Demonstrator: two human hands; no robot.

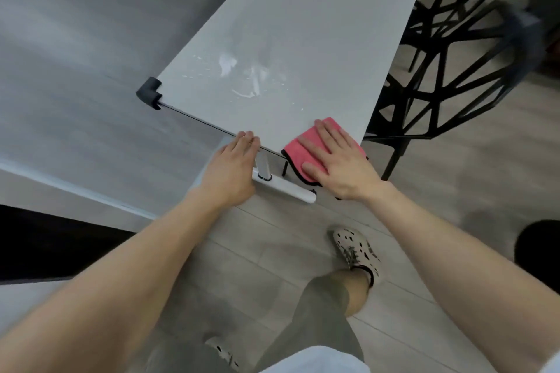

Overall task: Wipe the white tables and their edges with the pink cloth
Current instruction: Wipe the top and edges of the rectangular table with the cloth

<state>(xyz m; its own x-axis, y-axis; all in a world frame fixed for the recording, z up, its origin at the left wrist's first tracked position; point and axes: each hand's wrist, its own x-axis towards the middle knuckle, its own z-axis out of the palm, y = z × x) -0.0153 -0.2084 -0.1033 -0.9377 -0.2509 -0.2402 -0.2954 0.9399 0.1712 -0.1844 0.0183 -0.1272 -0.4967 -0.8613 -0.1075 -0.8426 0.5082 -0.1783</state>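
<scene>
A long white table (303,24) runs away from me, with wet streaks shining near its close end. The pink cloth (300,150) with a dark hem lies over the table's near right corner and hangs off the edge. My right hand (336,160) presses flat on the cloth with fingers spread. My left hand (233,166) rests its straight fingertips on the table's near edge, left of the cloth, and holds nothing.
A black corner guard (150,93) caps the table's near left corner. A black wire-frame chair (448,70) stands along the right side. The white table foot (285,188) lies on the wood floor below the edge. My shoe (356,248) is close behind it.
</scene>
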